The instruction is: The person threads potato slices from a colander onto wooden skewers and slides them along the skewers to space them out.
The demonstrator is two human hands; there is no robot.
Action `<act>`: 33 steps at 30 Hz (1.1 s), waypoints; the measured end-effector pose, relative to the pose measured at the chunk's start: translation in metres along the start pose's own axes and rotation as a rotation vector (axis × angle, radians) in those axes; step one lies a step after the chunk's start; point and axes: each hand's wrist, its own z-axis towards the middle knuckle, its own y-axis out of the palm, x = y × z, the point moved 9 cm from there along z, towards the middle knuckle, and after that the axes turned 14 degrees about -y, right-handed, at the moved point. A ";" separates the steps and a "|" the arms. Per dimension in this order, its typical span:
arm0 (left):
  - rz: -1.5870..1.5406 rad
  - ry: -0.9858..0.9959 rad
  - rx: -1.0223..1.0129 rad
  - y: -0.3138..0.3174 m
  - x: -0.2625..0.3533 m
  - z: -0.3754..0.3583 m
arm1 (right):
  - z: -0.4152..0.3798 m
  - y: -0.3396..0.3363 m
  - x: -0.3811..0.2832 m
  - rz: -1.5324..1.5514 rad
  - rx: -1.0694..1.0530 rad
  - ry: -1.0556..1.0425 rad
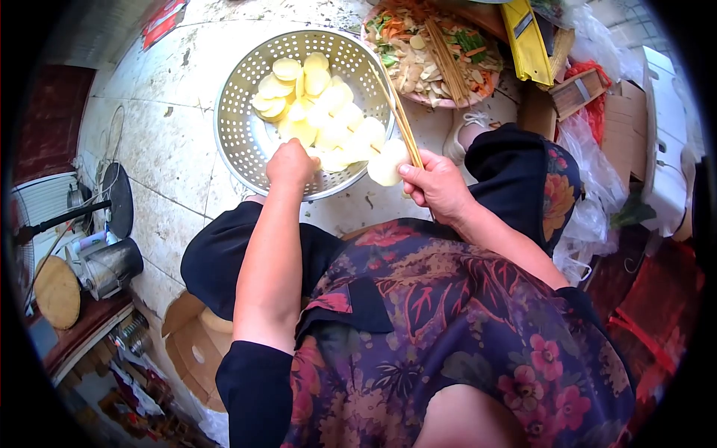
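Observation:
A metal colander (239, 127) sits on the tiled floor and holds several pale potato slices (321, 108). My left hand (291, 164) reaches over its near rim, fingers closed among the slices. My right hand (437, 187) grips thin bamboo skewers (399, 112) that point up and away, with a potato slice (387, 166) at my fingertips beside the colander's right rim.
A pink plate (441, 99) of skewered mixed vegetables lies behind the colander. A yellow slicer (526, 41), wooden box (579, 89) and plastic bags are at right. A kettle (108, 265), pan (116, 198) and round board (56, 293) stand at left, a cardboard box (194, 351) below.

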 end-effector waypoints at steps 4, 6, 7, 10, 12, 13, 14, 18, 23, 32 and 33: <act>0.004 -0.010 -0.015 0.003 0.001 0.002 | 0.000 0.002 0.002 -0.018 -0.023 -0.003; -0.001 -0.013 -0.005 0.006 0.000 0.004 | 0.001 0.001 0.004 -0.013 -0.028 -0.010; -0.020 -0.005 0.010 0.007 -0.002 0.006 | 0.001 0.001 0.005 -0.009 -0.034 -0.013; -0.091 0.004 0.018 0.009 -0.009 0.011 | -0.001 0.002 0.005 -0.030 -0.045 -0.008; -0.143 0.005 0.012 0.005 -0.018 0.016 | -0.004 0.003 0.004 -0.056 -0.053 0.001; -0.328 -0.022 -0.020 -0.003 -0.026 0.018 | -0.006 0.003 0.005 -0.082 -0.060 0.011; -0.513 -0.050 -0.052 -0.008 -0.032 0.017 | -0.008 0.003 0.003 -0.081 -0.063 0.009; -1.492 -0.211 -0.356 -0.015 -0.050 0.007 | -0.014 0.011 0.006 -0.108 -0.146 0.051; -1.648 -0.157 -0.309 -0.027 -0.057 0.004 | -0.017 0.015 0.008 -0.105 -0.186 0.058; -1.729 -0.038 -0.234 -0.040 -0.055 -0.003 | -0.020 0.019 0.006 -0.113 -0.201 0.059; -1.729 -0.038 -0.234 -0.039 -0.055 -0.003 | -0.020 0.019 0.007 -0.119 -0.194 0.059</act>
